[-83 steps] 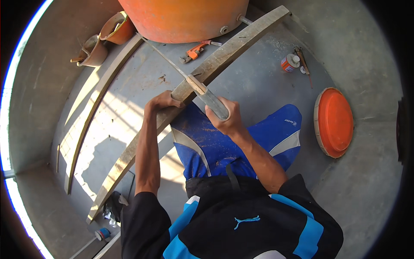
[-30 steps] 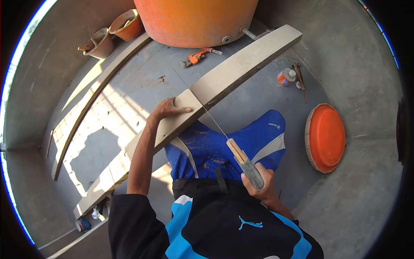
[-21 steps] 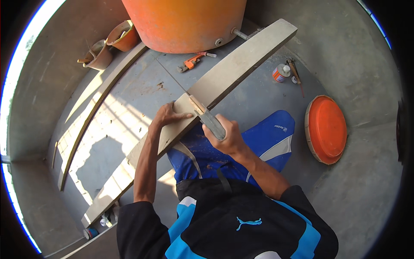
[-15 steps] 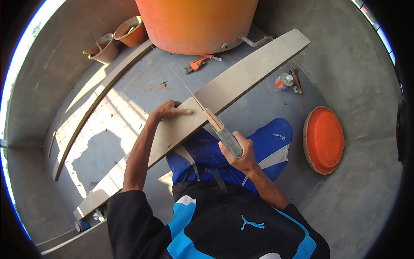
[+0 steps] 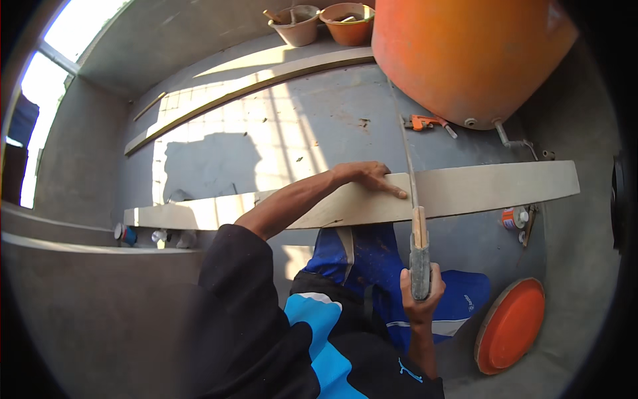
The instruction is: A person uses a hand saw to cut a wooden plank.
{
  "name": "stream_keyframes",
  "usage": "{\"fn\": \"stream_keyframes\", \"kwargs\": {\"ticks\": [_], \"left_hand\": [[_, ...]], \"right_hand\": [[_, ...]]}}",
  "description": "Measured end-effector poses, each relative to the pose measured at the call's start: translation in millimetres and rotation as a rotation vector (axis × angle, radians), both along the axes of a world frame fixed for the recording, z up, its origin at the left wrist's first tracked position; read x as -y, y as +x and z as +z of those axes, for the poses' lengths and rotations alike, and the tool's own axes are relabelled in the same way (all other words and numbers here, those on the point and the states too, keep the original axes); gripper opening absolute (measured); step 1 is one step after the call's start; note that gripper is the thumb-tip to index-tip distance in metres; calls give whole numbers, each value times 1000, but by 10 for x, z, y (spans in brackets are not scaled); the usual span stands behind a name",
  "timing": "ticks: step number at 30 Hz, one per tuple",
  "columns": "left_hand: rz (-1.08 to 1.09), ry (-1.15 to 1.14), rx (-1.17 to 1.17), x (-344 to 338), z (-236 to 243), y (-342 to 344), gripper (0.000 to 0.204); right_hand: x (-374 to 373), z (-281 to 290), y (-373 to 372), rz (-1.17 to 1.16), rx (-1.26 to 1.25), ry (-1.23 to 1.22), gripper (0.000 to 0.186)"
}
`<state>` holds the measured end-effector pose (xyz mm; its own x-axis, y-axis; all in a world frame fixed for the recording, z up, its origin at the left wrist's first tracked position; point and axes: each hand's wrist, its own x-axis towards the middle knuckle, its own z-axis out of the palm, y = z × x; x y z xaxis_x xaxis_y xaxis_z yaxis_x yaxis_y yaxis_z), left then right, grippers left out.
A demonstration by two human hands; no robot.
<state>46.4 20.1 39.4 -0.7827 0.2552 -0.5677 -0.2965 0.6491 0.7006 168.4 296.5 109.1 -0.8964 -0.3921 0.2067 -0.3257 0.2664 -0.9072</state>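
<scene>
A long pale board point(image 5: 495, 187) lies across in front of me, over my lap. My left hand point(image 5: 371, 177) grips it by the far edge, thumb flat on the top face and fingers partly hidden beyond the edge. My right hand point(image 5: 423, 302) is closed around the handle of a handsaw point(image 5: 419, 256). Seen edge-on, the thin blade crosses the board just right of my left thumb and points away from me. How deep it sits in the wood I cannot tell.
A big orange tub point(image 5: 465, 60) stands far right, with an orange pipe wrench point(image 5: 423, 122) near it. Two buckets point(image 5: 296, 30) and a long timber point(image 5: 246, 90) are at the back. Right of me are a small can point(image 5: 513, 219) and a round orange lid point(image 5: 512, 326).
My view has swung left, so the board now runs nearly level across the picture and the tub appears further right. Both hands keep their grips on board and saw.
</scene>
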Motion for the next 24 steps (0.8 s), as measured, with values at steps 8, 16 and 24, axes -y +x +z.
{"fn": "stream_keyframes", "kwargs": {"ticks": [8,16,24], "left_hand": [[25,59,23,-63,-18,202,91],[-13,55,-69,-49,33,245,90],[12,5,-94,246,258,-12,87]], "right_hand": [[-216,-122,8,29,176,60,21],[-17,271,62,-93,289,38,26],[208,661,-330,165,105,43,30]]}}
